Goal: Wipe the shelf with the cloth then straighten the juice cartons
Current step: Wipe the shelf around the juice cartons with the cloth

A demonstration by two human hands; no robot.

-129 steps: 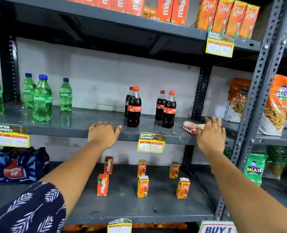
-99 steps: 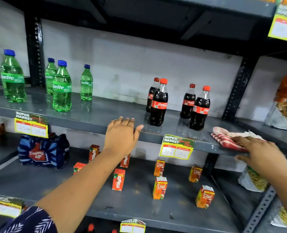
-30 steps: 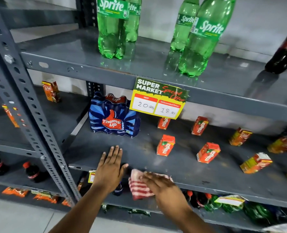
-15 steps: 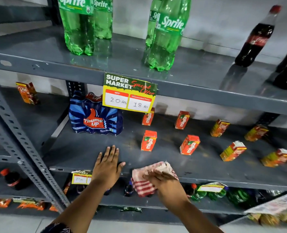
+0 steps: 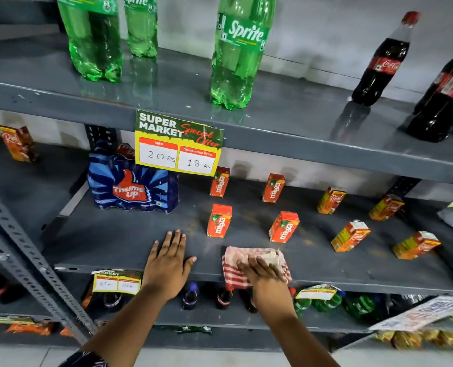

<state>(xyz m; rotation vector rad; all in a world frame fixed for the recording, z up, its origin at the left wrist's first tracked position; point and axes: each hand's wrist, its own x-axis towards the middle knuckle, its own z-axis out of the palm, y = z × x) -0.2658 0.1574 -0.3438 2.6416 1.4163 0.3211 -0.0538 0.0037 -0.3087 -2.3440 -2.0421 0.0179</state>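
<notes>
A red-and-white striped cloth (image 5: 236, 271) lies on the front edge of the grey middle shelf (image 5: 114, 245), partly hanging over it. My right hand (image 5: 260, 271) presses down on the cloth and grips it. My left hand (image 5: 168, 263) rests flat and open on the shelf to the cloth's left. Several small juice cartons stand scattered behind: red Maaza cartons (image 5: 219, 220) (image 5: 284, 226) near the hands, orange Real cartons (image 5: 350, 235) (image 5: 416, 245) tilted at odd angles farther right.
A blue Thums Up pack (image 5: 130, 186) sits at the shelf's back left. Sprite bottles (image 5: 238, 54) and cola bottles (image 5: 384, 59) stand on the shelf above, where a price tag (image 5: 177, 144) hangs. Slotted uprights (image 5: 29, 258) frame the left. More bottles fill the shelf below.
My right hand took the cloth from the upper shelf down to the middle shelf and slid it rightward along the front edge. My left hand stays flat on the shelf.
</notes>
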